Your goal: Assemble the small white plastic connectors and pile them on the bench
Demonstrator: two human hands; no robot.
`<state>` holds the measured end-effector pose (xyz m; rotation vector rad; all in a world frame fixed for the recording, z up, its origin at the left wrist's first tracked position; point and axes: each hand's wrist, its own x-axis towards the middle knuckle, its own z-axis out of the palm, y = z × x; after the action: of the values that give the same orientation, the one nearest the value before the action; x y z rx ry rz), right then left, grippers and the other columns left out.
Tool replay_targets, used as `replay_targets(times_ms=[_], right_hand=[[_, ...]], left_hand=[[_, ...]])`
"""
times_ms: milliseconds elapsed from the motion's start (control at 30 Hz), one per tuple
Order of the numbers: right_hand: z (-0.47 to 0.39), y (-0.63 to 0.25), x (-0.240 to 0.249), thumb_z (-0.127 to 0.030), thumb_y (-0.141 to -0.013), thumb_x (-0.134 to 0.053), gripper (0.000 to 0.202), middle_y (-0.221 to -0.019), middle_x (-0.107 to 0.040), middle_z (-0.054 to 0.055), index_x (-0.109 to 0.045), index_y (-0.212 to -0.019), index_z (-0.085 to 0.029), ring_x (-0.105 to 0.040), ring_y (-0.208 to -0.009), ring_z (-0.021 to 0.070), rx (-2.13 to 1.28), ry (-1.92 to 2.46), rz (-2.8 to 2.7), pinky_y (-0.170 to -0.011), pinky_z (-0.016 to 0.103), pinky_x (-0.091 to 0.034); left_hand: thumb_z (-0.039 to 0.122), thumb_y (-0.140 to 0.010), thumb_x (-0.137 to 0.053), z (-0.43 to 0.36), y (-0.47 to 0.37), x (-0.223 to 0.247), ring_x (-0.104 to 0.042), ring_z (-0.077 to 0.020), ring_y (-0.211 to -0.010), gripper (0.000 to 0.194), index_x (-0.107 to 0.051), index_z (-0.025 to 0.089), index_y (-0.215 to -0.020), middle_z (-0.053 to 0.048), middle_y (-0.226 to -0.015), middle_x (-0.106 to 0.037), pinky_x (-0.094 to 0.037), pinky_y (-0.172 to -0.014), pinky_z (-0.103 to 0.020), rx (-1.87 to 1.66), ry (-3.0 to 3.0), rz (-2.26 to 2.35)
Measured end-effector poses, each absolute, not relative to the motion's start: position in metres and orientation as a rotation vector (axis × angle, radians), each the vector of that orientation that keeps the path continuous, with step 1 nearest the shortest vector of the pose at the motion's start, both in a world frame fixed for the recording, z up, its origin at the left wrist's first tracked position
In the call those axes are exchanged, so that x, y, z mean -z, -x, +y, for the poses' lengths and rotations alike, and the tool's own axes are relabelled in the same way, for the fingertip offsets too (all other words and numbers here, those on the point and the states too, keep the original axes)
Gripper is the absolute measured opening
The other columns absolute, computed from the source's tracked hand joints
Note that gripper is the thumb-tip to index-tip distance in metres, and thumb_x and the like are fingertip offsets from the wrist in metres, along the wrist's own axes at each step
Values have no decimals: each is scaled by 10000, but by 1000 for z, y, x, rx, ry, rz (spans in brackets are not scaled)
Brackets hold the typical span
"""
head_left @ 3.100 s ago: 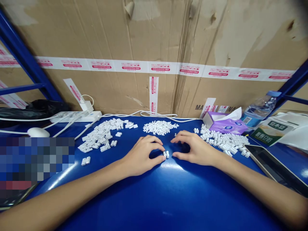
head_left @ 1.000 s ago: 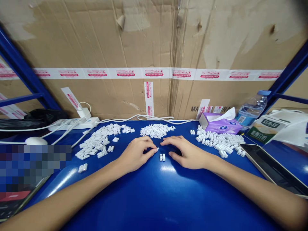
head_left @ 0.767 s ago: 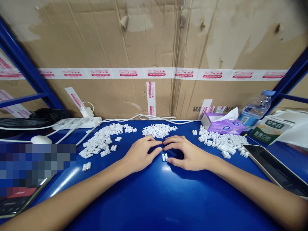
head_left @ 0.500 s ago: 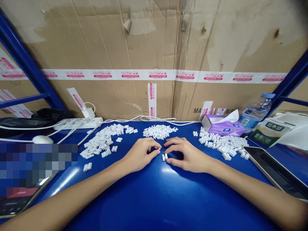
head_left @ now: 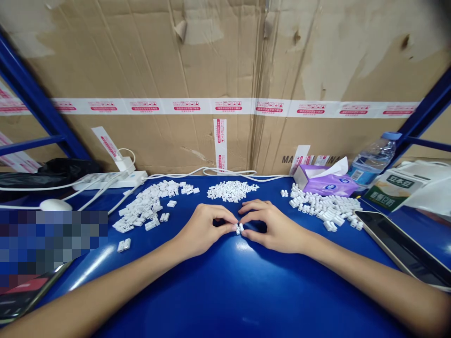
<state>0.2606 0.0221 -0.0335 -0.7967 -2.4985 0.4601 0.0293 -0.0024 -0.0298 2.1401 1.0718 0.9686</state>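
Observation:
A small white plastic connector (head_left: pixel 238 230), seemingly of two short blocks side by side, sits on the blue table between my fingertips. My left hand (head_left: pixel 207 230) has thumb and index finger pinched at its left top edge; the tiny white piece they hold is mostly hidden. From the right, the thumb and index finger of my right hand (head_left: pixel 278 227) grip the connector. Just beyond my hands lies a heap of tiny white pieces (head_left: pixel 232 190). Flat white connector parts (head_left: pixel 144 206) are piled to the left, and chunkier white connectors (head_left: pixel 324 206) to the right.
A phone (head_left: pixel 405 249) lies by my right forearm. Behind it stand a purple tissue pack (head_left: pixel 326 180), a water bottle (head_left: pixel 373 159) and a green-white carton (head_left: pixel 391 190). A white power strip (head_left: pixel 109 180) with cables lies at back left. Cardboard (head_left: pixel 158 61) walls the back.
My left hand has moved slightly right and down, bringing its pinched tiny piece onto the connector. My right hand stays around the connector. The whole view has shifted a little.

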Motion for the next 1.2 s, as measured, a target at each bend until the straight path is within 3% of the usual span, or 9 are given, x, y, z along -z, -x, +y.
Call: replay_targets(times_ms=[833, 1200], right_hand=[[20, -259, 35, -278, -894, -726, 164, -1235, -699, 78, -768, -1048, -237, -599, -1208, 276, -469, 807, -2483, -1032, 519, -413], [20, -258, 34, -261, -894, -720, 159, -1217, -705, 80, -764, -1045, -236, -612, -1192, 272, -455, 787, -2479, -1020, 505, -423]], left_hand=[[102, -878, -745, -3, -30, 33, -705, -158, -798, 144, -819, 224, -885, -17, -884, -767, -545, -739, -284, -1015, -2304, 952], [128, -955, -667, -4, -26, 35, -643, -184, -835, 137, -768, 222, -957, -9, -957, -761, -434, -762, -351, -961, -2751, 890]])
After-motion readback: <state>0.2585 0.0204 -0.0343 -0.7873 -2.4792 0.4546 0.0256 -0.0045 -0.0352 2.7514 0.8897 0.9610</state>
